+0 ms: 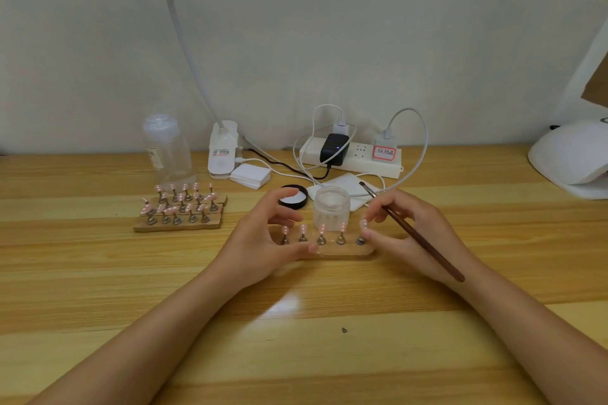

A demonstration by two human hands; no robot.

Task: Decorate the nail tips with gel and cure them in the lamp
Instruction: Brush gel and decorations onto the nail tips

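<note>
A wooden strip (342, 250) with several pink nail tips on metal stands lies in the middle of the table. My left hand (266, 240) grips its left end, thumb in front and fingers curled over the top. My right hand (408, 233) holds a brown brush (424, 242) and pinches the rightmost nail tip (363, 224) at the strip's right end. Just behind the strip stands an open frosted gel jar (332, 207), with its black lid (293, 196) lying to its left. The white curing lamp (572, 158) sits at the far right edge.
Three more wooden strips (181, 210) of pink tips lie at the left, before a clear bottle (167, 151). A desk lamp base (223, 149), white pads (250, 175), a power strip (352, 156) with cables and a white cloth (353, 187) line the back.
</note>
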